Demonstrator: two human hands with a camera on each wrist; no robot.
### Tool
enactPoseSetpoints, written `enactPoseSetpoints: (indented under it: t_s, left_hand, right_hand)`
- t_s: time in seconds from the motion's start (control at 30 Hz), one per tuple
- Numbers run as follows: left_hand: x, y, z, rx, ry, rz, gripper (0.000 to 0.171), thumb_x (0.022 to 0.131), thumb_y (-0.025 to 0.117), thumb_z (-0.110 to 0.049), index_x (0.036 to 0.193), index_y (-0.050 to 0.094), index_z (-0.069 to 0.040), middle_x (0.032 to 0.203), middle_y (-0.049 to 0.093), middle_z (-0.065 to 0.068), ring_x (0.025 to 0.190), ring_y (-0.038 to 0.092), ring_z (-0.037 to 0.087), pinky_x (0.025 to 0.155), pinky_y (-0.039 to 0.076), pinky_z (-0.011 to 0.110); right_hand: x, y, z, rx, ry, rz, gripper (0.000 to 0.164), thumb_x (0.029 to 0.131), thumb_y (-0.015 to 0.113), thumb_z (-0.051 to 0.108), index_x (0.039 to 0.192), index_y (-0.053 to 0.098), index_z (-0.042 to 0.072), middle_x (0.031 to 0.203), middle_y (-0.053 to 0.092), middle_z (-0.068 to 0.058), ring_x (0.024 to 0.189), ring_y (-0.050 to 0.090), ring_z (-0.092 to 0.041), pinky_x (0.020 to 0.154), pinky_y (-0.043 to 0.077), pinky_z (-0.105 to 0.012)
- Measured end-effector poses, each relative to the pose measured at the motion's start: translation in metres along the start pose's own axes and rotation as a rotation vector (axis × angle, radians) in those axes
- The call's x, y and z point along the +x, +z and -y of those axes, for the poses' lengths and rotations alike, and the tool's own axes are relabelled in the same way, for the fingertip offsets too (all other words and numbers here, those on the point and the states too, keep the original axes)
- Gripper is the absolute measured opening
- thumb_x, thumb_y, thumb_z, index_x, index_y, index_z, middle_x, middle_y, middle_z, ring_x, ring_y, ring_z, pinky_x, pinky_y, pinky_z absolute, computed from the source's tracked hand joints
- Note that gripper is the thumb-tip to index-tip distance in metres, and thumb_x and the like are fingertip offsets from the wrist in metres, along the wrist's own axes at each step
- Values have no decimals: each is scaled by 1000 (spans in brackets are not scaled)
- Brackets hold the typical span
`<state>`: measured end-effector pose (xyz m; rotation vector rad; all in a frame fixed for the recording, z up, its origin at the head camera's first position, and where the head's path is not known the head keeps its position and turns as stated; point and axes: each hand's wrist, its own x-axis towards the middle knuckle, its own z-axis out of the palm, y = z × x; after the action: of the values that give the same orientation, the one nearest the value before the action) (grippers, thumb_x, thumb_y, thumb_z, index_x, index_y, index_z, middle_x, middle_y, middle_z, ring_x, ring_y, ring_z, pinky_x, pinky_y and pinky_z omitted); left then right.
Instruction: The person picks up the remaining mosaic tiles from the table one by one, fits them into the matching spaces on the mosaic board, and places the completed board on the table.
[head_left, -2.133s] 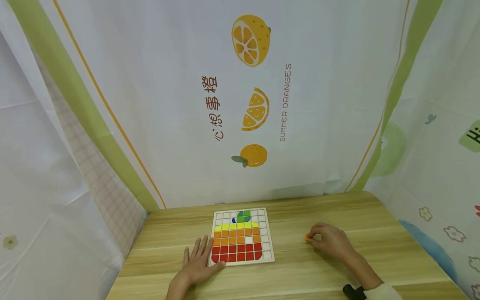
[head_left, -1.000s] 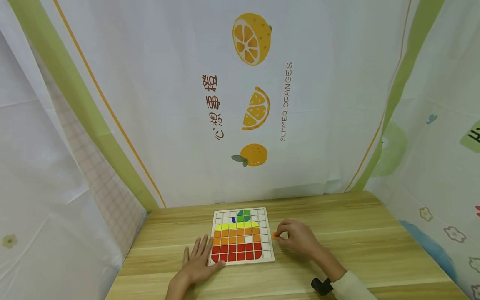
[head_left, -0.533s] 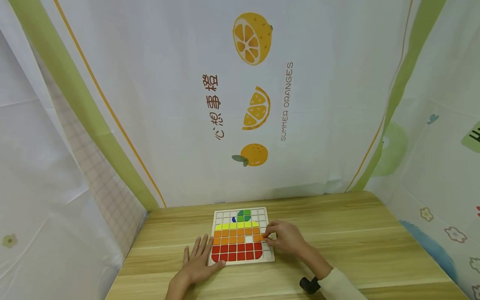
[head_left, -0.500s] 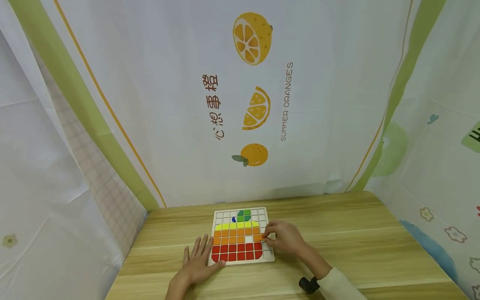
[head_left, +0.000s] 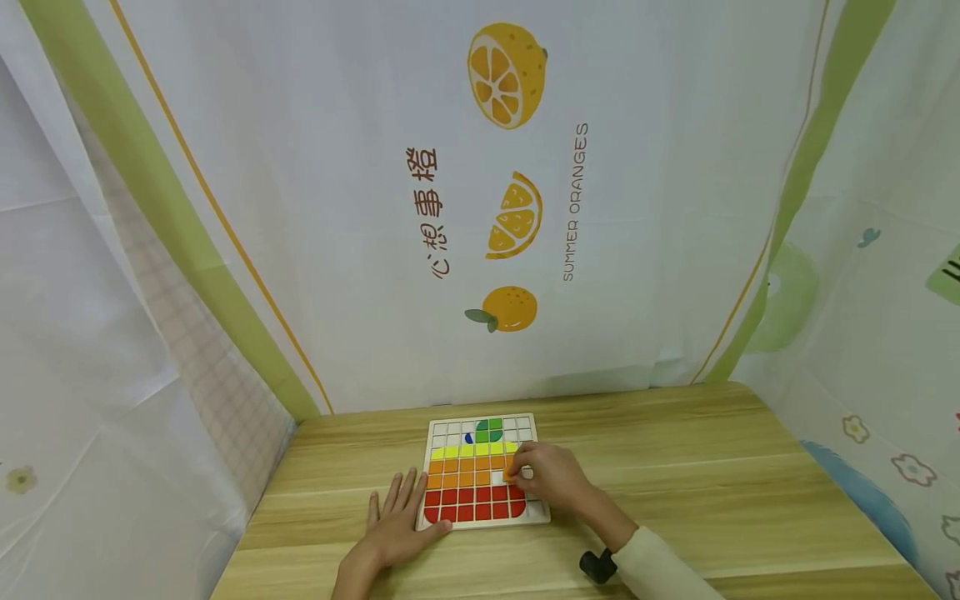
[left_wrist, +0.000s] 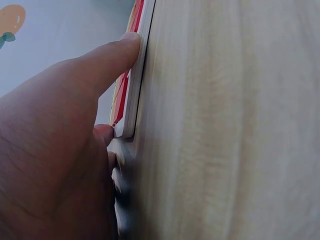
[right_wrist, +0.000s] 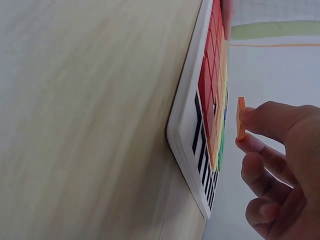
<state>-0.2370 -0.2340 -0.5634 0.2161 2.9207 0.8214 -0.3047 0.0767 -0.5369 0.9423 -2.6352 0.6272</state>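
A square white puzzle board (head_left: 538, 492) lies on the wooden table, its grid partly filled with red, orange, yellow, green and blue tiles. One white cell (head_left: 497, 477) shows among the orange tiles. My right hand (head_left: 553, 477) pinches an orange square tile (right_wrist: 241, 119) between thumb and fingertip. In the right wrist view the tile is raised off the board; in the head view it overlaps the board just right of the white cell. My left hand (head_left: 396, 525) lies with fingers spread at the board's left side, its thumb (left_wrist: 131, 44) resting on the near edge.
The wooden table (head_left: 675, 483) extends around the board. A white curtain printed with oranges (head_left: 510, 310) hangs behind the table's back edge, with more printed cloth at both sides. A black wrist device (head_left: 597, 567) sits by the right sleeve.
My right hand has carried the orange tile leftward from the table's right side to over the board, beside the white cell. The left hand has stayed in place.
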Motion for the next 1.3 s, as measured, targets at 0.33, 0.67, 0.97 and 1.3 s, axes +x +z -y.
enactPoseSetpoints:
  t_s: [0.33,0.67,0.97,1.3]
  left_hand:
    - [0,-1,0,7,-5,16,107,93,60,-78,170,26,-14,180,15,13,167,3,42,126,-12,73]
    - [1,1,0,6,-8,-12,107,91,63,-77,169,31,-13,179,20,15,167,6,44,126,-10,75]
    - [1,2,0,10,-15,-6,107,90,64,-77,169,30,-12,179,20,15,167,7,44,126,-9,74]
    - [-1,-1,-1,-8,12,-8,107,92,63,-76,170,28,-12,178,18,18,166,5,46,125,-12,76]
  right_hand:
    - [9,11,4,-43,25,68,4,92,86,24,90,86,21,97,74,9,82,67,-6,63,50,-19]
    - [14,11,10,-118,-51,191,11,98,78,23,105,86,21,110,73,7,90,70,-6,70,56,-21]
    - [12,10,13,-133,-51,187,12,98,78,22,107,86,20,112,75,6,93,72,-9,70,57,-21]
    - [11,11,10,-119,-73,165,13,98,77,22,108,86,19,113,76,6,94,73,-9,69,56,-20]
